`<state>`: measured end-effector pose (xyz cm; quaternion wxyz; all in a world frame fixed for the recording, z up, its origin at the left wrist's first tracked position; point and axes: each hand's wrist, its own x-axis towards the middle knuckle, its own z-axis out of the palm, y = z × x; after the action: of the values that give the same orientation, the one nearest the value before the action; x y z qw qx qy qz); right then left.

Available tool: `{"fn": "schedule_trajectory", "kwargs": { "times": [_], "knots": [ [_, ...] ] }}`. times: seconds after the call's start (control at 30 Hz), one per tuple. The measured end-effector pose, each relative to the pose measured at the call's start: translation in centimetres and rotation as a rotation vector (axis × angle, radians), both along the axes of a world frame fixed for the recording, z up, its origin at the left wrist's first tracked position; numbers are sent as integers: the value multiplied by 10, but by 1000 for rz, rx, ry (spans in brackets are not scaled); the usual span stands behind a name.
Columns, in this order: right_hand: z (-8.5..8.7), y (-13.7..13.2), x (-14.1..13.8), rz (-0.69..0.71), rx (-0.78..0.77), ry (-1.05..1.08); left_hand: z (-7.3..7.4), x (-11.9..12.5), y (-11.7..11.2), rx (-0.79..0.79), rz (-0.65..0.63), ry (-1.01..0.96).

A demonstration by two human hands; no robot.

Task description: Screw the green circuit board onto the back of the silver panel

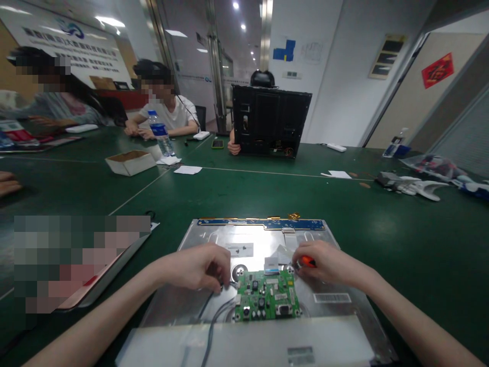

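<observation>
A silver display panel (324, 311) lies back side up on the table in front of me. On its middle sits a green circuit board (267, 295), with a flat ribbon cable at its top edge. My left hand (204, 265) is closed at the board's left side, thumb and finger pinching a thin dark cable (206, 305). Thicker grey cables (212, 321) run from the board toward me. Near the board's upper right corner, my right hand (323, 262) is closed around a screwdriver with an orange handle (307, 261); its tip is hardly visible.
A blue strip board (263, 224) runs along the panel's far edge. On the green table (244, 193) stand an open box (130, 163) and a water bottle (160, 133). Across, a person holds up a black monitor housing (272, 120). Two people sit at the left.
</observation>
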<state>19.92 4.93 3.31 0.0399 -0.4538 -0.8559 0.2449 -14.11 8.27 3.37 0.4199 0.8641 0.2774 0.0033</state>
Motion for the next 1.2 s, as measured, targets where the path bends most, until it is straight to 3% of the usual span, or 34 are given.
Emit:
{"fn": "schedule_trajectory", "kwargs": {
  "times": [0.17,0.33,0.57,0.73,0.87,1.03,1.2],
  "knots": [
    [-2,-1,-4,-14,14,-46,1,1,-1,-3,3,2],
    [7,5,-10,7,41,-53,3,3,0,-54,33,-24],
    [17,26,-61,62,140,-29,-8,9,8,285,362,-92],
    [7,40,-97,142,233,-29,-22,11,9,430,345,-112],
    [-2,43,-110,210,289,-47,-25,13,8,483,304,-117],
    [-4,35,-98,211,357,-68,-22,12,6,518,315,-75],
    [-12,13,-51,158,443,-101,-10,9,-1,504,220,-134]
  ]
}}
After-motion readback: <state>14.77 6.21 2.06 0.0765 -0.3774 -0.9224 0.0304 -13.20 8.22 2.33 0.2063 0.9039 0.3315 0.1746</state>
